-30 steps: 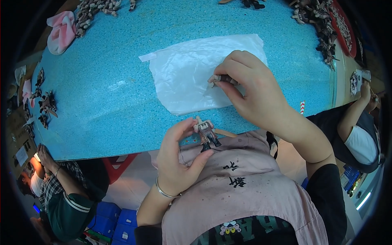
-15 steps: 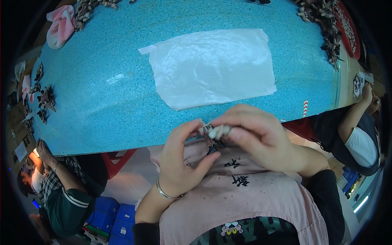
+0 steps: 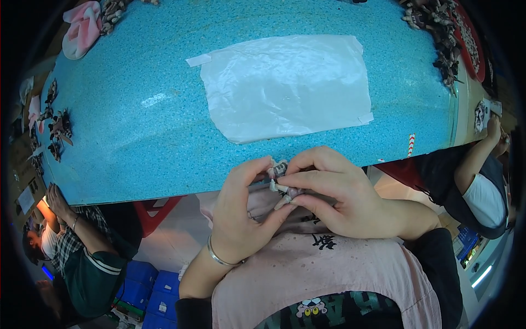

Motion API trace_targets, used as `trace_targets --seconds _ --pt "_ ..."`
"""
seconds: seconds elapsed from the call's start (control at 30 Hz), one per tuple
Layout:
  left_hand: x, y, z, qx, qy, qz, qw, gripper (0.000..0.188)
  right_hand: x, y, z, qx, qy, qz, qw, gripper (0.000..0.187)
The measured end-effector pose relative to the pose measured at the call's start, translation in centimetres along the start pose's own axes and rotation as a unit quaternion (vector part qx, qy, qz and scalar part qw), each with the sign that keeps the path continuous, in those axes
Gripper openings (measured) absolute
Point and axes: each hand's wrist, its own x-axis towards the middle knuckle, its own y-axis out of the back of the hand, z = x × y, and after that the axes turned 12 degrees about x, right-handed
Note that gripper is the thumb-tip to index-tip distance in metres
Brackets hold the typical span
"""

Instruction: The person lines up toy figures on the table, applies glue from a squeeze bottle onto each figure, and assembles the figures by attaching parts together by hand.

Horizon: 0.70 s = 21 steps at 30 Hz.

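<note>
A small grey-and-white figurine is held between my two hands, just over the near edge of the blue table. My left hand, with a metal bangle at the wrist, is closed on it, index finger at the top and thumb at the lower end. The fingertips and thumb of my right hand pinch its right side. Fingers cover much of the figurine, so its finer parts cannot be made out.
A translucent plastic sheet is taped to the table ahead. Similar figurines lie at the left and far right, near a red tray of small pale pieces. A pink-and-white cloth lies far left. Co-workers sit on both sides.
My right hand has brought its fingertips down against the figurine; a pale piece was visible in them before. The figurine has tilted, and my left hand keeps nearly the same place.
</note>
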Motion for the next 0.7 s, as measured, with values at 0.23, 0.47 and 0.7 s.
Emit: trace_targets --seconds 0.23,0.47,0.7 --pt "0.3 0.8 -0.8 -0.057 -0.009 -0.026 0.998 0.060 -0.1 -0.1 -0.1 0.028 -0.045 0.009 0.999 0.031" --pt "0.9 0.6 -0.5 -0.046 0.012 -0.025 0.999 0.036 -0.1 -0.1 0.0 0.055 -0.058 0.019 0.997 0.027" --pt "1.2 0.0 -0.9 -0.001 -0.059 0.013 0.998 0.021 -0.3 -0.2 0.3 0.065 -0.064 0.035 0.995 0.025"
